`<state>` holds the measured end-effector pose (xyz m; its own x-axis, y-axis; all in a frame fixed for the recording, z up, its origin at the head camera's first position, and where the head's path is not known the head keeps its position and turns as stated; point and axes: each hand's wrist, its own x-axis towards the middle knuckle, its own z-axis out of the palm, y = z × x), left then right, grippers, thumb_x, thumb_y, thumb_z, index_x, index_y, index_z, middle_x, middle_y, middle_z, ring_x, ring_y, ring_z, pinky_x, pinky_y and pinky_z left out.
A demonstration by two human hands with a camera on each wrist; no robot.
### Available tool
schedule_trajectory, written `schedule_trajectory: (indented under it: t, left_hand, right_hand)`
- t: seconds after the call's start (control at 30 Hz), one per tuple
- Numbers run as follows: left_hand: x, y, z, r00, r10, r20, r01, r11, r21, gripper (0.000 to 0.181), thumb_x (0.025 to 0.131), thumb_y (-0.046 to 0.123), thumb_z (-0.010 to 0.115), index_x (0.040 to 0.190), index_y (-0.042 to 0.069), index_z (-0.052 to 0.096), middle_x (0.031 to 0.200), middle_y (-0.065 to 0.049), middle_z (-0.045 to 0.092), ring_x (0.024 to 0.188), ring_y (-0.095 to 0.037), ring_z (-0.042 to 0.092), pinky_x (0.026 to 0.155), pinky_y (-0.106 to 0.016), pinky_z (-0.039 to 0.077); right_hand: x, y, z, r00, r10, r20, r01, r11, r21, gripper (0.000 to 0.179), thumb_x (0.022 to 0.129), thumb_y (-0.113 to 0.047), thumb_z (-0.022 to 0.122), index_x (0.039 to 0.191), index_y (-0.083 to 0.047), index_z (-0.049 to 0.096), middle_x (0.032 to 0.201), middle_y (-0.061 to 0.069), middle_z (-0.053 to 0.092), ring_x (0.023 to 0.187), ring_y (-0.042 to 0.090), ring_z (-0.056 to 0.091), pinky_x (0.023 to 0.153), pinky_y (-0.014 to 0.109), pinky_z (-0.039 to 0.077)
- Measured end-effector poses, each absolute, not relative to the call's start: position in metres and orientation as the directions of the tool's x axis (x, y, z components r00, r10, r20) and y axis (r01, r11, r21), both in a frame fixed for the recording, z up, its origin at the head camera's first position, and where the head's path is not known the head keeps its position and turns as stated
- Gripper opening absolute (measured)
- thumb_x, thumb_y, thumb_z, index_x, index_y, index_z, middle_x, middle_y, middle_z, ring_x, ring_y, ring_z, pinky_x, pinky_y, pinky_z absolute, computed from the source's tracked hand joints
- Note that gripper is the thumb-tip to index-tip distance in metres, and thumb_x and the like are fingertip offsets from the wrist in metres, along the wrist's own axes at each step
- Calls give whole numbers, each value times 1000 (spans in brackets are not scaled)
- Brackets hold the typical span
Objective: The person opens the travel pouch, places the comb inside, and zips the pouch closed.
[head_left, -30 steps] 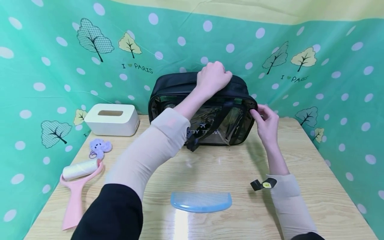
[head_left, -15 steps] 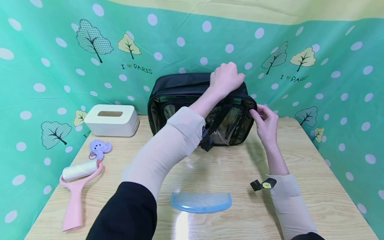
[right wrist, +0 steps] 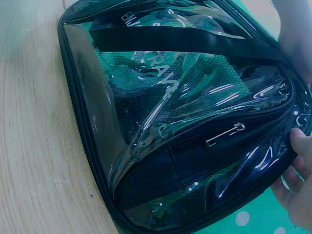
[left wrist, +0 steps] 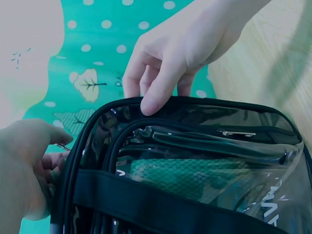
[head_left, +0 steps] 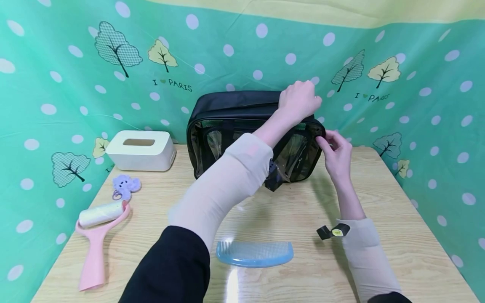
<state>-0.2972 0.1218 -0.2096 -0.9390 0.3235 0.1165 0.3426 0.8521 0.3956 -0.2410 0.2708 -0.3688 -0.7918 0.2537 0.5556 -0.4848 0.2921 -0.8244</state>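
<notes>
A black travel bag (head_left: 235,101) with a clear front panel and black straps stands upright at the back of the table. My left hand (head_left: 298,103) is over the right part of its top. In the left wrist view, the curled fingers of that hand pinch a small zipper pull (left wrist: 62,146) at the bag's edge, mostly hidden by thumb and fingers. With thumb in front and fingers behind, my right hand (head_left: 337,155) grips the bag's upper right side. A metal zipper slider (right wrist: 224,135) shows on an inner pocket behind the clear panel.
A light blue comb (head_left: 254,256) lies near the front middle. At left are a pink lint roller (head_left: 94,248), a purple plush keychain (head_left: 126,187) and a white tissue box (head_left: 163,153). A polka-dot cloth (head_left: 227,25) hangs close behind the bag.
My left hand has travelled right along the bag's top, towards the right corner, its forearm following across the front. The right hand keeps its grip in the same place.
</notes>
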Motion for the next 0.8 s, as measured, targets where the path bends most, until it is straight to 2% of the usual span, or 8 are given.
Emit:
schedule_trajectory:
  t: [0.23, 0.37, 0.53, 0.7, 0.8]
  left_hand:
    - [-295, 128, -216, -911, 381, 157, 412, 855, 317, 41, 107, 32, 45, 69, 19, 37, 64, 4, 32, 53, -12, 33, 49, -25, 28]
    - [-294, 126, -220, -903, 399, 159, 429, 851, 302, 44, 108, 41, 45, 70, 19, 41, 63, 4, 36, 55, -11, 42, 50, -25, 34]
    - [-290, 115, -226, -880, 425, 210, 471, 834, 288, 47, 107, 53, 42, 75, 19, 47, 74, 5, 44, 64, -12, 54, 56, -25, 40]
    - [-280, 100, -232, -813, 475, 335, 566, 779, 271, 38, 109, 47, 44, 84, 19, 54, 86, 5, 50, 74, -12, 54, 61, -24, 40]
    - [-273, 89, -236, -747, 515, 420, 638, 734, 233, 31, 110, 40, 45, 91, 19, 59, 90, 4, 53, 79, -12, 53, 65, -24, 42]
  right_hand:
    - [-226, 261, -354, -793, 248, 557, -489, 286, -824, 22, 96, -7, 71, 109, 11, 72, 90, -6, 72, 79, -1, 64, 71, 13, 49]
    - [-220, 258, -349, -789, 241, 566, -496, 295, -817, 22, 96, -8, 71, 109, 10, 73, 90, -4, 73, 79, -1, 64, 71, 13, 48]
    - [-221, 258, -349, -790, 231, 567, -501, 290, -816, 22, 96, -5, 70, 110, 12, 72, 90, -6, 73, 81, -1, 65, 73, 13, 49]
    - [-223, 259, -350, -796, 234, 559, -488, 299, -820, 21, 96, -5, 70, 111, 11, 72, 90, -10, 71, 79, -1, 64, 72, 13, 49]
    - [-229, 262, -356, -794, 241, 557, -485, 300, -821, 21, 96, -4, 70, 111, 11, 72, 89, -11, 71, 79, -1, 64, 72, 13, 49]
